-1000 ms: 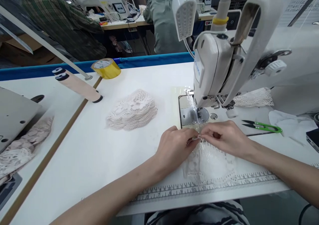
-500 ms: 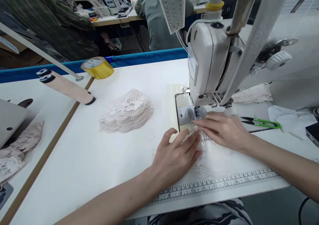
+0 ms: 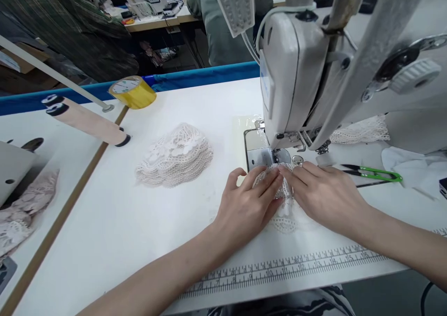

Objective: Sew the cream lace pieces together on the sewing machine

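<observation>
A sewing machine stands at right. The left hand and right hand rest bent fingers on the lace piece; whether they pinch, I cannot tell. It lies before the presser foot, long axis running far to near, scalloped end pointing near.

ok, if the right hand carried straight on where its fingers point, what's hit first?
Probably the left hand, whose fingertips are just ahead of the right hand, at the lace; whether they touch is unclear.
</observation>
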Available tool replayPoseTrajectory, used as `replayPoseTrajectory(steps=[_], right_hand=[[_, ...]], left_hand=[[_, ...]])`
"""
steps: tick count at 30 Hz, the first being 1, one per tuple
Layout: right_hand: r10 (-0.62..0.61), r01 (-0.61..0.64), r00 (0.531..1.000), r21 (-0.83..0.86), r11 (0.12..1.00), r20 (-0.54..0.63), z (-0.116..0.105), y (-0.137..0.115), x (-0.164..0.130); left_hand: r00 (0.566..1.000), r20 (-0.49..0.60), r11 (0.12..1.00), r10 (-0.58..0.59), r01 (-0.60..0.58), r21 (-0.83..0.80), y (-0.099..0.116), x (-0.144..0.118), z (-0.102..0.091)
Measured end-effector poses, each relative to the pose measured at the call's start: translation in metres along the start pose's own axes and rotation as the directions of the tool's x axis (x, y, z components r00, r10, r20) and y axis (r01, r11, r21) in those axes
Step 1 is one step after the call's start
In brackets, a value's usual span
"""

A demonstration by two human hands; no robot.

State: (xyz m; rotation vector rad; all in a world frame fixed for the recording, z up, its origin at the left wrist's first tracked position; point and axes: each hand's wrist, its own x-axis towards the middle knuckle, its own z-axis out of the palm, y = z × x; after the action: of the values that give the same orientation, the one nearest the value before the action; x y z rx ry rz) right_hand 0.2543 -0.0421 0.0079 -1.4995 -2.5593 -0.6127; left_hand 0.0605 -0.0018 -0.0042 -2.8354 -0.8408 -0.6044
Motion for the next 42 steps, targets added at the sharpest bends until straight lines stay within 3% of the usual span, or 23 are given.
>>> replayPoseTrajectory(steps=[14, 42], right_hand=[[0.067, -0.065, 0.985, -0.016, 0.998, 0.16, 0.011, 0.006, 0.004], [0.094, -0.088, 0.99, -0.063, 0.994, 0.103, 0.016, 0.015, 0.007]], left_hand=[[0.999, 0.019, 0.998, -0.05, 0.05, 0.036, -0.002, 0.004, 0.001], [0.995, 0.038, 0.996, -0.089, 0.088, 0.022, -0.005, 0.006, 0.006]])
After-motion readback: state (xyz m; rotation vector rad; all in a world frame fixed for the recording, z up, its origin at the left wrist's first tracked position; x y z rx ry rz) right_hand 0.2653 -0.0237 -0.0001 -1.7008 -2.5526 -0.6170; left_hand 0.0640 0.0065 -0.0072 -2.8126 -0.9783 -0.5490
